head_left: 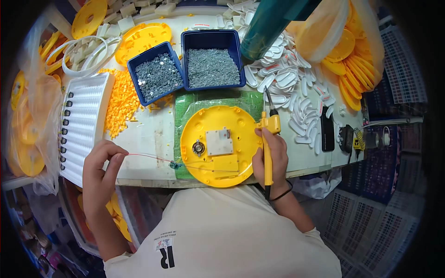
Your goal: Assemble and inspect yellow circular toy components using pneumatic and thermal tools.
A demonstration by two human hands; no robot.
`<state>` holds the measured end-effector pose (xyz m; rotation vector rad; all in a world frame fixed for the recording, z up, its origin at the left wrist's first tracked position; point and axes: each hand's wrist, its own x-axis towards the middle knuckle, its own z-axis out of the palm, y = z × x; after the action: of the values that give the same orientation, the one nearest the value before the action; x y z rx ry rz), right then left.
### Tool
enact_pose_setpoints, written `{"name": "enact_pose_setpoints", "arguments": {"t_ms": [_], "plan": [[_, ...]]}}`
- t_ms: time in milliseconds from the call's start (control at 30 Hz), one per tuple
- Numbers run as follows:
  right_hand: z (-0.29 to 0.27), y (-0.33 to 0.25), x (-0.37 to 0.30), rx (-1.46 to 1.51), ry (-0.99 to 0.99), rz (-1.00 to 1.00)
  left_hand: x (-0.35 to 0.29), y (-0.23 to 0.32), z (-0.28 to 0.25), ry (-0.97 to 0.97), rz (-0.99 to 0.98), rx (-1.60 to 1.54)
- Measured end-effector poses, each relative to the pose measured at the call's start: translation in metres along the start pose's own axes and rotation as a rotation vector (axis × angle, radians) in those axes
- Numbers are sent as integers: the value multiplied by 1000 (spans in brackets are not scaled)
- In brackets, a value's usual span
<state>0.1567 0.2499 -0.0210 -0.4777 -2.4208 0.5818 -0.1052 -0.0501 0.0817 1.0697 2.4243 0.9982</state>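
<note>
left hand [101,163] pinched shut on thin red wire [148,156], at the table's near edge. wire runs rightward from the fingers to a small circuit board [174,164], then on into the yellow disc [220,144] on the green mat [185,109]. right hand [270,155] fisted round a yellow soldering iron [269,139], long axis pointing away, touching the disc's right rim. right hand nearer the disc; left nearer the board.
</note>
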Motion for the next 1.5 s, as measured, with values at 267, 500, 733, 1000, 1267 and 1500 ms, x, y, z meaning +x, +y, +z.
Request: {"name": "enact_pose_setpoints", "arguments": {"t_ms": [267,500,733,1000,1267,1500], "plan": [[-18,-10,8,152,143,-17,41,30,66,81,16,-911],[-23,-30,9,434,59,3,46,99,108,-309,192,-439],[-5,-38,5,599,145,91,45,111,126,-286,239,-284],[-22,-28,18,453,69,-33,48,108,124,-264,172,-312],[-66,-9,3,764,30,508,59,79,136,-141,203,-78],[-74,18,0,1072,-114,613,57,66,154,-14,360,5]]}}
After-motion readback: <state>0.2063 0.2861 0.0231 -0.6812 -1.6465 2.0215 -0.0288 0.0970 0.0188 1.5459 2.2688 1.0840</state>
